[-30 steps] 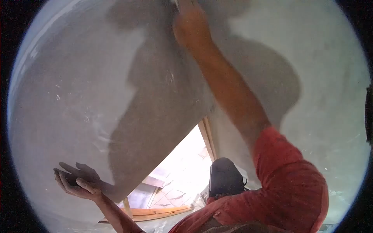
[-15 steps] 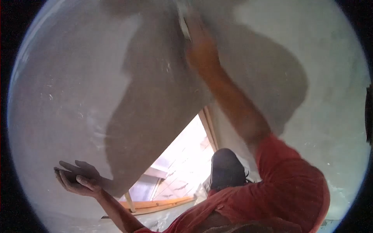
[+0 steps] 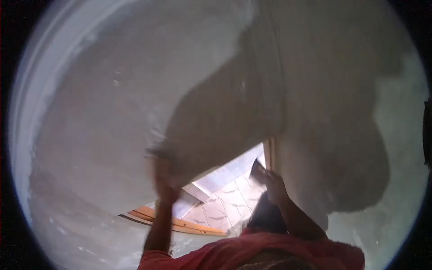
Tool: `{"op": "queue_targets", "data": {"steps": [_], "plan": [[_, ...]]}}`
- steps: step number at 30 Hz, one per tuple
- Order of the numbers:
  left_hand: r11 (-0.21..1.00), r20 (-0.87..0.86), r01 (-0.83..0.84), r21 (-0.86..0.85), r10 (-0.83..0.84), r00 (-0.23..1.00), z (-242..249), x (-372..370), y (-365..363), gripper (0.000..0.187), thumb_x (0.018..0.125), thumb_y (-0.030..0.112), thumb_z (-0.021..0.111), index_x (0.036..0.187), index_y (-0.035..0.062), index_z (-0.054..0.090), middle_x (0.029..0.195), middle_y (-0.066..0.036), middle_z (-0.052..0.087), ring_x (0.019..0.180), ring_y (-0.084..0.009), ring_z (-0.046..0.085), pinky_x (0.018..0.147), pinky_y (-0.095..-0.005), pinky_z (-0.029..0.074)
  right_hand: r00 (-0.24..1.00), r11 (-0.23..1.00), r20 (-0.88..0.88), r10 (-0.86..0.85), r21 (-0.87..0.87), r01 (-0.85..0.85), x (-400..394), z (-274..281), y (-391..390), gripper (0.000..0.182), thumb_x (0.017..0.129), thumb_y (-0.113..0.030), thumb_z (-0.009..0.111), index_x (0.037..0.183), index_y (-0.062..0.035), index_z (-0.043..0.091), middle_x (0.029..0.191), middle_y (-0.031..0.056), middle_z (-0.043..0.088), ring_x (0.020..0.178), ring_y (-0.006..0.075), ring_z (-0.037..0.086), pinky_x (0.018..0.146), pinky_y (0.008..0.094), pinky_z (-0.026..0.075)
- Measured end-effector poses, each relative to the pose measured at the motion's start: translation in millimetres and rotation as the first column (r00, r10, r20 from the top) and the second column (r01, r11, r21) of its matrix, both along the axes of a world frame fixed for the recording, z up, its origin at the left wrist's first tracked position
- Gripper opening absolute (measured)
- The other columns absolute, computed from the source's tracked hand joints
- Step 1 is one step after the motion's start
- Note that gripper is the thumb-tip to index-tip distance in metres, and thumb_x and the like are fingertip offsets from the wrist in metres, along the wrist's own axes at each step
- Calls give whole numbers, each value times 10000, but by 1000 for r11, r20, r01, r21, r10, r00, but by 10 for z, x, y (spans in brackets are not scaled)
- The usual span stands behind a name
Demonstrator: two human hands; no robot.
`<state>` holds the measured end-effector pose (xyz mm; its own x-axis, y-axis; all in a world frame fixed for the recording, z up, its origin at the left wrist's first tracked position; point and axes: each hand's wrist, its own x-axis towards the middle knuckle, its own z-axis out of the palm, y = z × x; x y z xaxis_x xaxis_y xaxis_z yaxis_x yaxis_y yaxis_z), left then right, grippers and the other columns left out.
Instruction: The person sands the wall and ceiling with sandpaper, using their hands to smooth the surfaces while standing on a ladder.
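My right hand (image 3: 275, 186) is closed around a flat scraper (image 3: 258, 171), its dark blade pointing up and left in front of the bright opening. To the left, my left hand (image 3: 166, 182) is raised before the grey plastered wall (image 3: 99, 135). Motion blurs its fingers, and I cannot make out whether they hold anything or touch the wall. A dark shadow of the body falls across the plaster.
A triangular-looking opening shows a tiled floor (image 3: 220, 211) below. Wooden trim (image 3: 193, 226) runs along its lower edge, and a wooden frame (image 3: 270, 153) stands at its right. A dark cap or shoe-like shape (image 3: 267, 213) is below my right hand.
My right hand has come down from the upper wall with the scraper. My left hand has moved right and up, out of its cupped, palm-up pose. The view has shifted.
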<state>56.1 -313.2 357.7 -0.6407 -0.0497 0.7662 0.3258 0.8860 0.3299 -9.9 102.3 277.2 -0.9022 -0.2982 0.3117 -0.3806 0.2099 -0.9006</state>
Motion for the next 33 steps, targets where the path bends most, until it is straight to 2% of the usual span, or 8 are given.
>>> {"op": "queue_targets", "data": {"steps": [2,3,7,9,16,20,23,33], "plan": [[919,351,255,300,-355,866,-656,56,697,729,895,174,562,1509,-47,237,1570,-209,273,1474,-293,208,1202,-440,149,928,904,164,336,-332,-269,187,390,78,376,1000,-224,541,1287,18,554,1184,111,645,1094,176,592,995,352,450],[648,370,406,644,-729,576,-275,65,1210,720,961,425,551,1491,-8,326,1519,-198,362,1408,-322,323,1174,-445,209,830,723,178,528,-607,-330,252,550,91,374,988,-235,575,1263,19,565,1139,88,649,1054,155,587,977,355,457],[-266,-257,513,816,-962,-89,80,22,2271,485,1041,299,448,1418,-4,440,1432,-140,480,1318,-229,444,1122,-413,316,767,730,190,612,-507,-457,169,808,351,364,967,-231,615,1223,24,569,1115,83,650,1029,176,604,960,382,474],[188,174,436,880,-982,74,-290,-247,2159,701,996,484,484,1463,-22,357,1471,-149,411,1368,-257,369,1122,-441,298,830,754,154,535,-531,-387,209,916,380,364,973,-249,604,1219,16,569,1106,93,656,971,187,627,902,374,508],[656,415,565,500,-754,508,726,-186,2277,595,987,434,493,1346,-40,489,1243,-155,612,1196,-239,551,1055,-371,391,991,961,105,89,-270,-58,262,971,498,458,936,-271,621,1251,34,487,1118,192,628,1016,247,651,853,391,534],[970,72,182,160,-195,978,1776,-210,1821,550,1010,390,425,1320,-53,525,1260,-178,625,1192,-302,576,1055,-429,393,994,933,-112,6,-357,-46,344,1186,887,395,931,-248,617,1220,13,555,1128,195,632,1030,289,662,894,410,534],[863,-748,-338,-375,-66,661,2880,-302,1627,422,1034,246,461,1370,-4,507,1440,-179,500,1338,-349,472,1124,-480,345,949,959,-313,-43,-280,-49,409,1394,1229,400,936,-299,623,1185,13,586,1100,198,642,1003,290,673,886,412,538],[581,-691,-634,-511,160,705,3568,-1121,1724,466,945,204,583,1402,149,516,1476,-81,473,1365,-336,429,1131,-469,339,983,895,-183,18,-434,-98,502,1416,1732,379,940,-341,620,1121,-10,649,1098,218,660,1011,324,674,871,458,535]]}}
